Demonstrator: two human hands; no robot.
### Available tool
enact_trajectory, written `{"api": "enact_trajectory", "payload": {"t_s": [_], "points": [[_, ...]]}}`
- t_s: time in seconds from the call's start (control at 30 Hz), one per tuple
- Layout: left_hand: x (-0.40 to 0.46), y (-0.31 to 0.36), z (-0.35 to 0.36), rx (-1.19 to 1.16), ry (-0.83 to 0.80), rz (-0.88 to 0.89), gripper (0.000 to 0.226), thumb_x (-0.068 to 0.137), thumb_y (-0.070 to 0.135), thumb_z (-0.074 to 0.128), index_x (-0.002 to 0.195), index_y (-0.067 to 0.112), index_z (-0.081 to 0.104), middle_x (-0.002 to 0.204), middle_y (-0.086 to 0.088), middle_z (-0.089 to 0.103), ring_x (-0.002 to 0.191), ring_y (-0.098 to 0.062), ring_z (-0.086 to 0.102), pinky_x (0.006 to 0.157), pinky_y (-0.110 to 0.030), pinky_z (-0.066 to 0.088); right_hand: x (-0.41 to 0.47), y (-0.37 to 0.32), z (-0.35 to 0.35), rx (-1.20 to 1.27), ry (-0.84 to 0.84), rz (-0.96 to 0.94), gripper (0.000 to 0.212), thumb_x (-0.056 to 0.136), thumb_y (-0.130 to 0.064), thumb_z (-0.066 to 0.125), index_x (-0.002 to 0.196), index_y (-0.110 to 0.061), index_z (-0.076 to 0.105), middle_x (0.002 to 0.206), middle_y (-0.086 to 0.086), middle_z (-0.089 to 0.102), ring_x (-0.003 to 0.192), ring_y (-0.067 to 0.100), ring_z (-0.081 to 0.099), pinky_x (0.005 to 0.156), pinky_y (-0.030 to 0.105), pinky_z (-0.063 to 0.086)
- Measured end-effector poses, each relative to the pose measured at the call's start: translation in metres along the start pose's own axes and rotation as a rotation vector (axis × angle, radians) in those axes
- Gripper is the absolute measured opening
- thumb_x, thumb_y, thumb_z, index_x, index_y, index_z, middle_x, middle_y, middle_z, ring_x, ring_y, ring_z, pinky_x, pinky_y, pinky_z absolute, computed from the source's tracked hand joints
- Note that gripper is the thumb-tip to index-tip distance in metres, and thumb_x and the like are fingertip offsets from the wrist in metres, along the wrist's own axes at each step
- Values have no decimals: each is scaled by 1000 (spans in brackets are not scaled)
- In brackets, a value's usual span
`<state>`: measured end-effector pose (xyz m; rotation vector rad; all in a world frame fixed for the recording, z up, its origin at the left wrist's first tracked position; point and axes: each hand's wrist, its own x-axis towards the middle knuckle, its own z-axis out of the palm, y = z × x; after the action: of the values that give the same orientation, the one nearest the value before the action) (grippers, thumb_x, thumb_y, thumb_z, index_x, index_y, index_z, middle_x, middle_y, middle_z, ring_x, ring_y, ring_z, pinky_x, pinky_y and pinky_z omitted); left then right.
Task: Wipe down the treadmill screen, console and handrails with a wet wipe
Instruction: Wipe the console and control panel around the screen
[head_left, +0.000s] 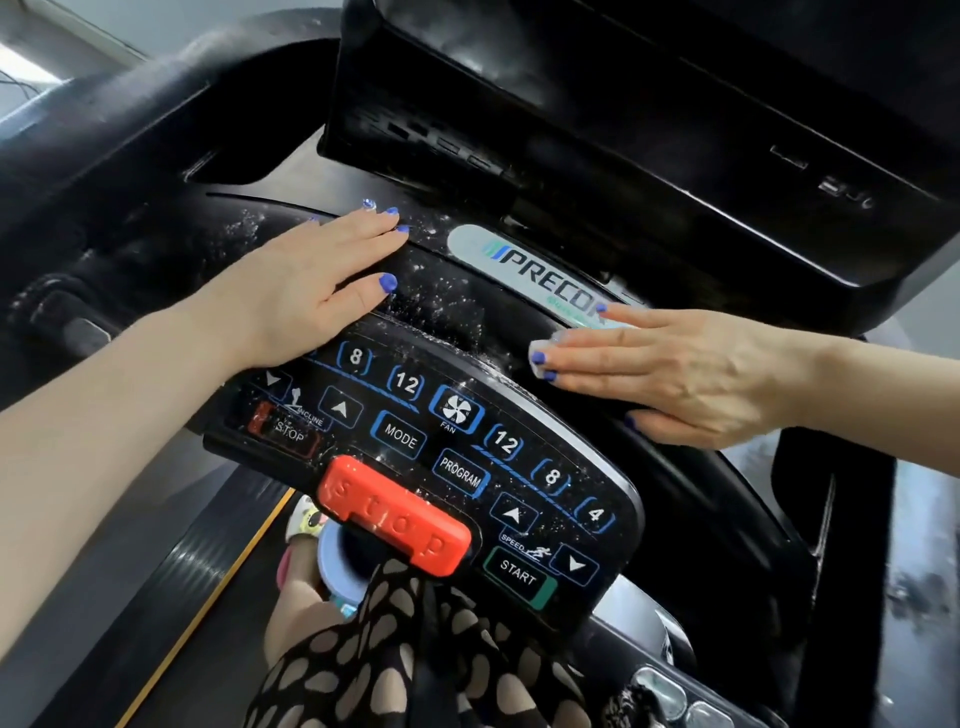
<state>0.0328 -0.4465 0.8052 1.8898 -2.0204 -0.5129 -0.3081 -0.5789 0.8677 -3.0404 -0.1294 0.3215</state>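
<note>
On the dusty console (457, 291), right hand (670, 369) presses the wet wipe (543, 358) flat with straight fingers beside the logo, left hand (306, 291) resting flat; next, probably sweep left across the specks.

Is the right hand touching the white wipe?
Touching. The head view shows the right hand lying flat on the wipe, fingers pressing it against the console; only an edge peeks out.

Two hands (311, 291), one wipe (540, 358), one console (467, 441)
</note>
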Motion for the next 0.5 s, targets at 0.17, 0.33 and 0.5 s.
{"api": "enact_trajectory", "payload": {"t_s": [0.17, 0.33, 0.5], "points": [[0, 1, -1, 10, -7, -1, 72, 94, 65, 16, 156, 30, 27, 163, 17, 16, 151, 2, 8, 125, -45, 14, 34, 0, 8, 7, 48, 6, 53, 97, -12, 59, 149, -10, 46, 157, 9, 40, 147, 29, 31, 121, 50, 23], [0, 3, -2, 9, -9, -5, 71, 94, 64, 17, 156, 30, 26, 164, 16, 16, 151, 2, 8, 125, -44, 14, -14, -3, 7, 38, -100, -34, 53, 100, -13, 55, 152, -14, 42, 160, 5, 35, 149, 25, 27, 122, 50, 23], [-1, 4, -3, -4, -3, -8, 72, 94, 64, 17, 156, 29, 27, 163, 16, 16, 151, 2, 8, 125, -43, 14, 12, 2, 5, 47, -33, -38, 49, 102, -14, 51, 150, -13, 45, 159, 3, 38, 149, 22, 27, 123, 48, 19]]}}
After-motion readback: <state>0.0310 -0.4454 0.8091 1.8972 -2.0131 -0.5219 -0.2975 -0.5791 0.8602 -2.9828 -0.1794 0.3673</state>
